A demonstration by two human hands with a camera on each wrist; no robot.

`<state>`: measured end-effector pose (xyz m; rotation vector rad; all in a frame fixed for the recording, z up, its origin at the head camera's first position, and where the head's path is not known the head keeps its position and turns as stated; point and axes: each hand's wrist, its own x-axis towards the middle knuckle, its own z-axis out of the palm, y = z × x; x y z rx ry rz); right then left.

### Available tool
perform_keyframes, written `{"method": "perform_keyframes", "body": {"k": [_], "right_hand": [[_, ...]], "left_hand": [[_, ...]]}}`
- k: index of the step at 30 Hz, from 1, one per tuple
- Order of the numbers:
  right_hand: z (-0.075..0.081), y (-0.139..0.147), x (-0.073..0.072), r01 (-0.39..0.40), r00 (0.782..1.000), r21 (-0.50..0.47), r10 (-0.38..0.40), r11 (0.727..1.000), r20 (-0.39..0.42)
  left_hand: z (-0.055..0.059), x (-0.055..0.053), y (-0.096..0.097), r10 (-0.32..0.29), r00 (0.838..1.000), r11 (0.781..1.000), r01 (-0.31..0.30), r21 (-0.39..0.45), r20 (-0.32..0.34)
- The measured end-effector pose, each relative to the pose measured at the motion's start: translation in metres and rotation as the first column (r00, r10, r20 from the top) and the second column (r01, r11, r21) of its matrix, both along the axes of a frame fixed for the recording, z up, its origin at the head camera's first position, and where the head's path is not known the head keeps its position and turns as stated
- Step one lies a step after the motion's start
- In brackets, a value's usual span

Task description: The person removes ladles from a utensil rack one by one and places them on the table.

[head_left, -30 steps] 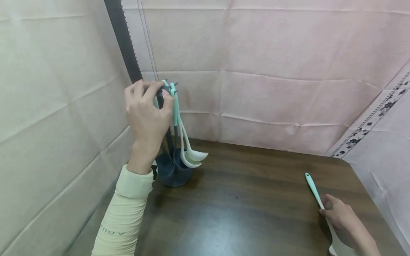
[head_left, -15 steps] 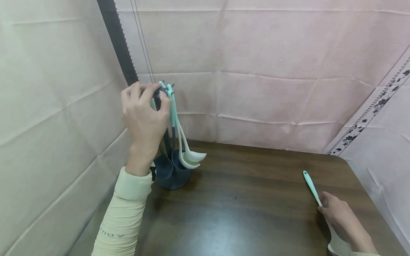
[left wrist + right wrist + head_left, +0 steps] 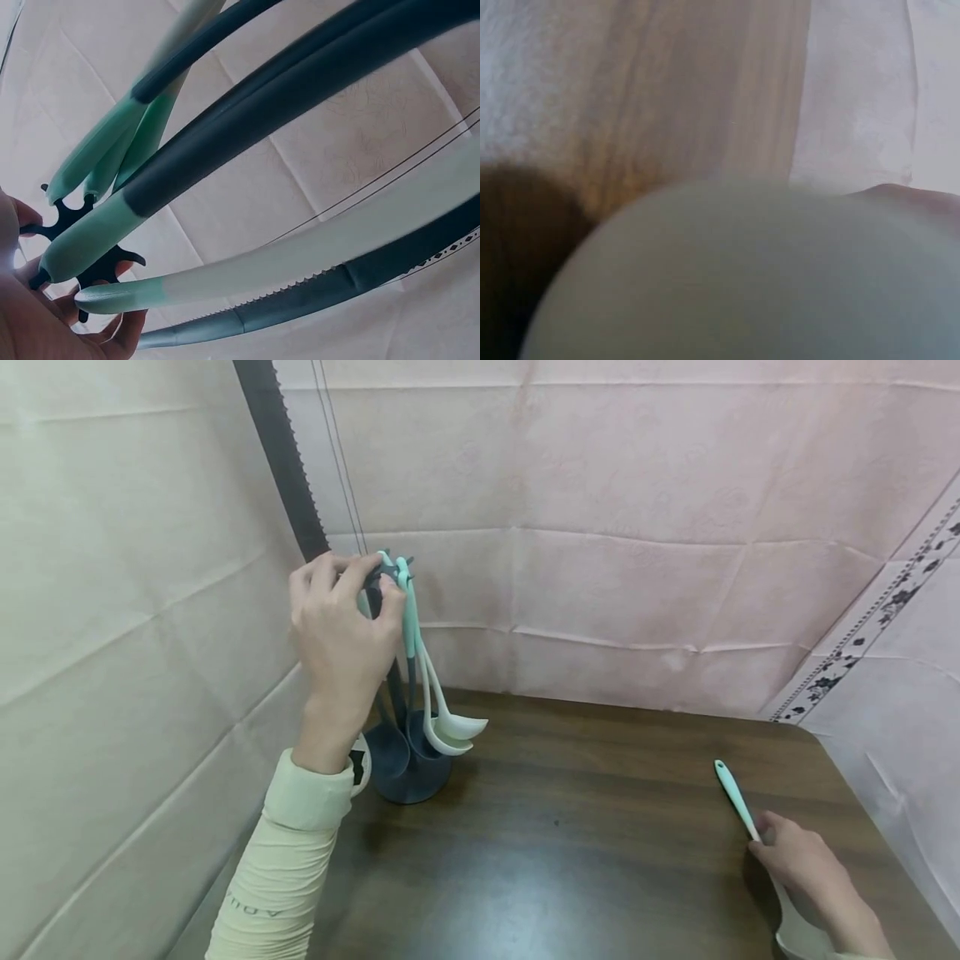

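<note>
At the far left of the table, my left hand (image 3: 341,639) grips the hooked top of a dark utensil stand (image 3: 412,791). In the left wrist view, its fingers curl around the star-shaped hook piece (image 3: 97,266), against the mint handle ends hanging there. White ladles (image 3: 462,727) and dark ladles (image 3: 386,752) hang from the stand. Over on the right, my right hand (image 3: 810,864) holds a spatula (image 3: 731,793) around its pale shaft, the mint handle pointing away. Its broad pale head (image 3: 742,277) fills the right wrist view's lower part; the head view cuts it off.
The brown wooden table (image 3: 585,777) carries the stand. Creased pale cloth (image 3: 622,593) hangs behind it and on both sides. A dark strip (image 3: 285,460) runs down the back left corner, and a flower-patterned band (image 3: 847,660) edges the right.
The head view has shifted slightly. Both hands keep their holds, the left at the stand's top and the right on the spatula.
</note>
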<state>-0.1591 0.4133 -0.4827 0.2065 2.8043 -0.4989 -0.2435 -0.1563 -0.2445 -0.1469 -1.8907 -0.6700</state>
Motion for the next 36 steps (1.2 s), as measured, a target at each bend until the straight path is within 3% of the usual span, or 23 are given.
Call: {"method": "perform_keyframes", "body": {"k": [8, 18, 27, 36], "right_hand": [[0.013, -0.002, 0.004, -0.06, 0.998, 0.0, 0.06, 0.998, -0.021], [0.027, -0.01, 0.006, -0.045, 0.999, 0.021, 0.045, 0.999, -0.029], [0.027, -0.014, 0.003, -0.051, 0.996, 0.064, 0.055, 0.997, -0.067], [0.027, -0.02, 0.005, 0.001, 0.995, 0.078, 0.007, 0.997, -0.096]], "left_hand": [[0.0, 0.0, -0.001, -0.001, 1.0, 1.0, 0.001, -0.018, 0.005], [-0.002, -0.004, 0.001, -0.011, 0.999, 1.0, 0.011, -0.002, -0.036], [-0.001, -0.005, 0.002, -0.004, 0.999, 1.0, 0.005, 0.008, -0.042], [-0.002, -0.005, 0.002, -0.005, 0.999, 1.0, 0.006, 0.014, -0.049]]}}
